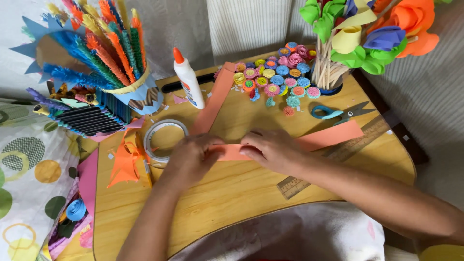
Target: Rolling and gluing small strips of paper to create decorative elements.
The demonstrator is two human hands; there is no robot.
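A: Where is the paper strip [309, 141] placed?

B: At table centre, flat on the wood. Its long axis is laid from 8 o'clock up toward 2 o'clock, and its near end is covered by both hands.

A: How is it gripped?

B: It is pinned under the left hand [191, 157] and the right hand [270, 149], fingers curled down narrow on the paper. The free length is run out past the right hand, so that hand is nearer to it.

A: What is set around it?

B: A second strip [215, 99] is leaned at 11 o'clock. A tape roll [164, 139] is seen at 9, a white glue bottle [188, 79] with an orange cap and a small label at 11, scissors [340, 112] at 1, a ruler [338, 154] at 3.
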